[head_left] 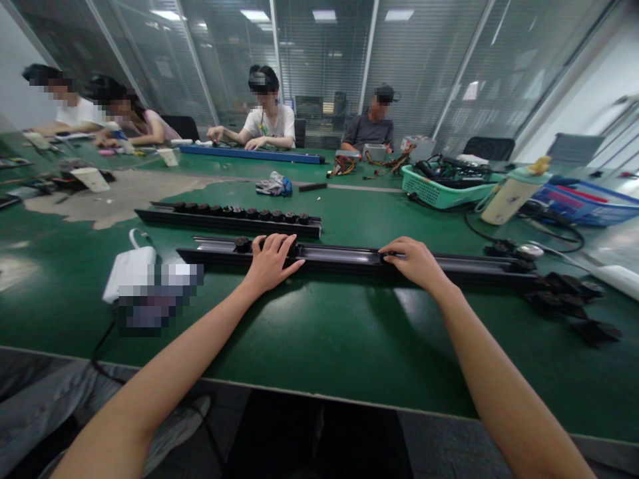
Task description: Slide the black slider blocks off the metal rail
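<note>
A long black rail [344, 255] with a shiny inner channel lies across the table in front of me. My left hand [272, 263] bends over its left part, fingers on the far side and thumb along the near side, gripping it. Beside those fingers a black block [242, 244] sits in the channel; another dark piece is partly covered by the hand. Further right, my right hand [414, 261] pinches a small black part at the rail, mostly hidden by the fingertips. More black blocks [559, 296] lie loose around the rail's right end.
Behind, a second black rail [229, 221] carries a row of black blocks. A white device [130, 269] with a cable stands left. At the right are a green basket [434, 189] and a bottle [512, 196]. Several people sit across the green table [319, 332].
</note>
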The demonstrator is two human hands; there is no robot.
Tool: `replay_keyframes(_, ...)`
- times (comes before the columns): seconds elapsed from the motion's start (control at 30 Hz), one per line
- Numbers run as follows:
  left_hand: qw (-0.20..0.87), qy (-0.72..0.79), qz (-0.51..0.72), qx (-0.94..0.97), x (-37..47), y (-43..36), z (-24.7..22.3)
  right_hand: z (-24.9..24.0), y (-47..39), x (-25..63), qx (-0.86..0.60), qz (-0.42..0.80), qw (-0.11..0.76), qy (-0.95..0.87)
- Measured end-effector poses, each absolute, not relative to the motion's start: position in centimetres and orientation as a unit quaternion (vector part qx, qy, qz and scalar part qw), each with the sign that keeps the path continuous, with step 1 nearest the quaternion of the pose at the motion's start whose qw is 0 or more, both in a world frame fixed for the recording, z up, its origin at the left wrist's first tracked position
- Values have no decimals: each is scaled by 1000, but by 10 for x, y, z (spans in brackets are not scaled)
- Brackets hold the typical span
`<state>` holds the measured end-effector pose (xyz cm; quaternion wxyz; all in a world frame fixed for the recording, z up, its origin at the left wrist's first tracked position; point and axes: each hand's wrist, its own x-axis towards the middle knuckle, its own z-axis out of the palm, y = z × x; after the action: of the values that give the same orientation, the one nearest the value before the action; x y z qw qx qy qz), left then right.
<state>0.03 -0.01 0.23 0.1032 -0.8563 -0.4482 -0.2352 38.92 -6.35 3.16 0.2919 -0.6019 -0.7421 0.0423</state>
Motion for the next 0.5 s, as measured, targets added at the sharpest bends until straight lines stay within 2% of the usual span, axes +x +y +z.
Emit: replay_keyframes(0.5, 102, -448, -235, -857, 0, -1, 3, 32, -62, 400, -598, 45, 281, -750)
